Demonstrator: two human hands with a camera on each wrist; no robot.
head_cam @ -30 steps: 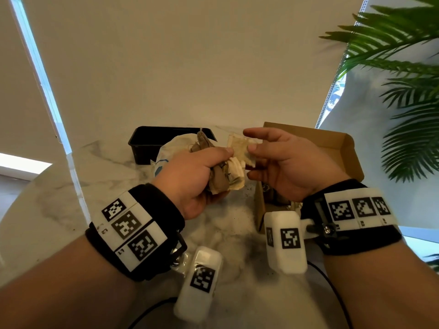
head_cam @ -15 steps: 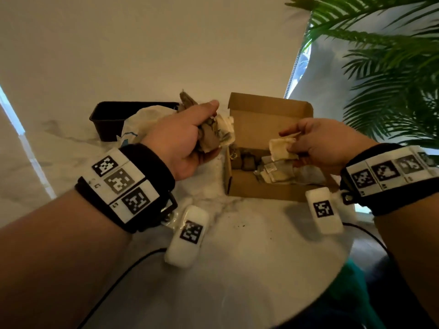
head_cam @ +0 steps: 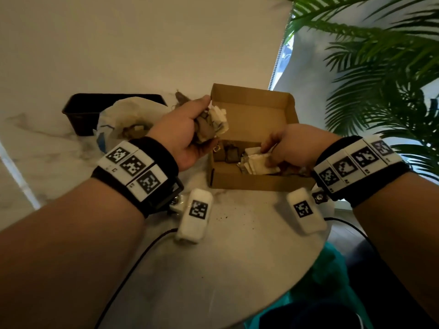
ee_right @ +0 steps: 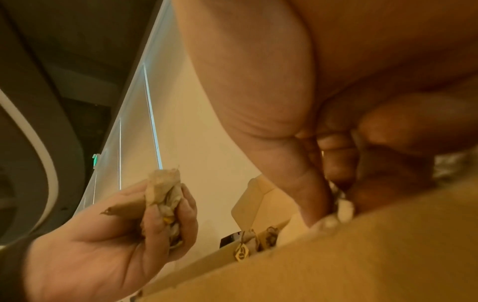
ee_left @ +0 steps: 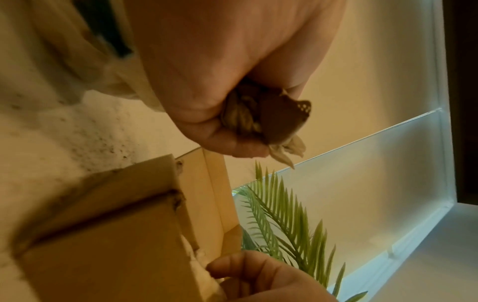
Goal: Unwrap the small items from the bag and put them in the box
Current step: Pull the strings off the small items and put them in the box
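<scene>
Bag (head_cam: 118, 119) in head view, wrists miss it

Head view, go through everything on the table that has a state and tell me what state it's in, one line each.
cardboard box: open, lid flap up, small items inside.
left hand: grips a crumpled paper bundle beside the box.
right hand: down in the box, fingers on a pale packet.
white bag: open and slumped.
black tray: upright behind the bag.
</scene>
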